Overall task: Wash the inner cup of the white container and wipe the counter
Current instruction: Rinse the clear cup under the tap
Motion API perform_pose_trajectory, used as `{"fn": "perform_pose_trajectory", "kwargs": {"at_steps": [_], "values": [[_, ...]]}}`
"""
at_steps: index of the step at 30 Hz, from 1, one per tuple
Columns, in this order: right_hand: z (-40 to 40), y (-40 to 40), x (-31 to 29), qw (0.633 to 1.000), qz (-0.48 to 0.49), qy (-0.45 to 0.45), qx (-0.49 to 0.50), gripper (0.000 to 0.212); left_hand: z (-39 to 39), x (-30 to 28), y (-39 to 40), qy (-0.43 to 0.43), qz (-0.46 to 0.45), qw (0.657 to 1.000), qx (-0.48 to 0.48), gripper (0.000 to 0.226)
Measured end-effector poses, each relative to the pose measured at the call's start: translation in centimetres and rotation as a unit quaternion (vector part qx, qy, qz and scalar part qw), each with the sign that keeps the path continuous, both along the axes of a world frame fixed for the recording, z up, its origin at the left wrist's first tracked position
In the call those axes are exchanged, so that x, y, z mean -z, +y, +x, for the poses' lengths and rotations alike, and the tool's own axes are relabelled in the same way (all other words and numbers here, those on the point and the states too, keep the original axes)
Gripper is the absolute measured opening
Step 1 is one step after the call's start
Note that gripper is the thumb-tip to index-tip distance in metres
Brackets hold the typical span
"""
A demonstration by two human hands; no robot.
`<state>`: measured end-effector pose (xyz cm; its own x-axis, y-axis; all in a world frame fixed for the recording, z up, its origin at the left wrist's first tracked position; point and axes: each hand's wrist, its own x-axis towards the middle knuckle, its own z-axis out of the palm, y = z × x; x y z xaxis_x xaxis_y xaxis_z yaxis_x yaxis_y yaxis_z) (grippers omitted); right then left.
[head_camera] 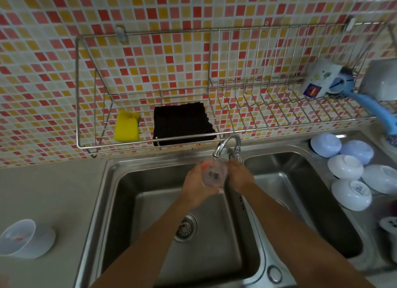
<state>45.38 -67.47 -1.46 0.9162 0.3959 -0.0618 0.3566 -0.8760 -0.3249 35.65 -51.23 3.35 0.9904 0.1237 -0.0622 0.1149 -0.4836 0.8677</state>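
A clear inner cup (214, 174), tinged red at its upper left rim, is held tilted under the tap at the frame's centre. A white container (26, 239) is seen lying tipped on the bench (53, 191) at the lower left, red specks inside.

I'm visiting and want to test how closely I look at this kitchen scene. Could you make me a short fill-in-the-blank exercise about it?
1. Both hands hold the clear inner cup under the ____.
2. On the wire rack, the sponge beside the dark cloth is coloured ____.
3. The white container stands on the counter to the ____ of the sink.
4. The bowls right of the sink lie upside ____.

Missing words: faucet; yellow; left; down
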Motion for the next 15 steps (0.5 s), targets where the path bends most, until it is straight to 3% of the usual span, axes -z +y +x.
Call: {"fn": "perform_pose_trajectory", "kwargs": {"at_steps": [3, 7, 15], "values": [[0.2, 0.0, 0.2, 1.0, -0.004, -0.003, 0.011, 0.029, 0.2, 0.0, -0.2, 0.009, -0.048, 0.998, -0.042, 0.077], [0.4, 0.4, -0.3, 1.0, -0.016, -0.006, 0.012, 0.018, 0.4, -0.5, -0.7, 0.019, -0.044, 0.999, -0.015, 0.076], [0.9, 0.4, -0.2, 0.999, -0.004, 0.02, 0.033, 0.027, 0.1, 0.1, -1.6, 0.011, -0.057, 0.998, -0.013, 0.076]]}}
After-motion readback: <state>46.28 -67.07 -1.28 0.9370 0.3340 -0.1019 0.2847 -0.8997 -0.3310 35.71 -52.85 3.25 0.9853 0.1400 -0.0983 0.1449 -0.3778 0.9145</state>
